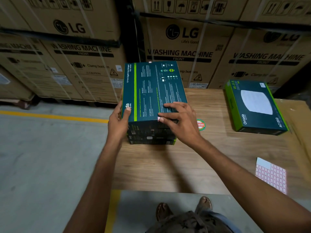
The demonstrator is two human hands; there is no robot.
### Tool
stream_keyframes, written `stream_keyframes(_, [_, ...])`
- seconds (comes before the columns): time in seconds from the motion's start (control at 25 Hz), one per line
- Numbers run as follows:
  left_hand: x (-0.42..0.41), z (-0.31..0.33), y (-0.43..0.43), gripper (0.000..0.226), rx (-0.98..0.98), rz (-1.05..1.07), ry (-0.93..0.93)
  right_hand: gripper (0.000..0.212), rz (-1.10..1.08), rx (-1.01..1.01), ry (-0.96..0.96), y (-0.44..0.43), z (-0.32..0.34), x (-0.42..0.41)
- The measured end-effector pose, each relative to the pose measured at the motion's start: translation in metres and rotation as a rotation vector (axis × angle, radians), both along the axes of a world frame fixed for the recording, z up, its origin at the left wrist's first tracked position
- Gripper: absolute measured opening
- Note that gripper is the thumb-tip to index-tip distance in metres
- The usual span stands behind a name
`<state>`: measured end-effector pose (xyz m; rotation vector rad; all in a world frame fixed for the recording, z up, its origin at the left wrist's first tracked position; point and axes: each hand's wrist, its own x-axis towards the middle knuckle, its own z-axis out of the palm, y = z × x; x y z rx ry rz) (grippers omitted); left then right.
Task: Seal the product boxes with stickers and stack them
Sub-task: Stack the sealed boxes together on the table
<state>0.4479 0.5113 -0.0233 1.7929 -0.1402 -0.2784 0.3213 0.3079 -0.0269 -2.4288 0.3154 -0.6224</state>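
Top box of stack (dark, green stripe) on desk. Left hand grips near-left corner; right hand flat, fingers pressing sticker at near edge.

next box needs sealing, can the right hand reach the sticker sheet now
Probably yes: the sticker sheet lies uncovered on the table, with bare wood between it and the right hand.
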Motion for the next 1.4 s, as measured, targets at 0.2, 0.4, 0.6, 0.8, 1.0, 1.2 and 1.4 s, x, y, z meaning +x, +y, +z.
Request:
stream_keyframes(0.2, [-0.006,-0.001,-0.004,0.059,0.007,0.011,-0.015,0.029,0.052,-0.203,-0.108,-0.005,-0.014,-0.002])
stream_keyframes(0.4, [-0.007,-0.001,-0.003,0.06,0.015,-0.002,-0.013,0.039,0.103,-0.356,-0.047,-0.011,-0.023,-0.01])
stream_keyframes(0.6, [-0.006,-0.003,-0.002,0.057,0.005,-0.013,0.021,0.053,0.004,-0.041,0.028,-0.007,0.0,-0.013])
stream_keyframes(0.8, [0.001,-0.007,0.002,0.062,-0.046,-0.028,0.091,0.049,-0.283,0.821,0.216,-0.025,0.015,0.01])
stream_keyframes(1.0, [-0.008,0.005,0.001,0.057,-0.123,-0.013,0.131,0.05,-0.231,1.143,0.226,-0.038,0.021,-0.004])
stream_keyframes(1.2, [-0.01,0.03,-0.017,0.059,-0.204,-0.091,0.043,0.083,-0.118,1.255,0.05,-0.066,0.06,-0.025])
stream_keyframes(1.4, [-0.005,0.062,-0.041,0.097,-0.145,-0.191,0.012,0.054,-0.044,1.334,-0.003,-0.092,0.133,-0.043])
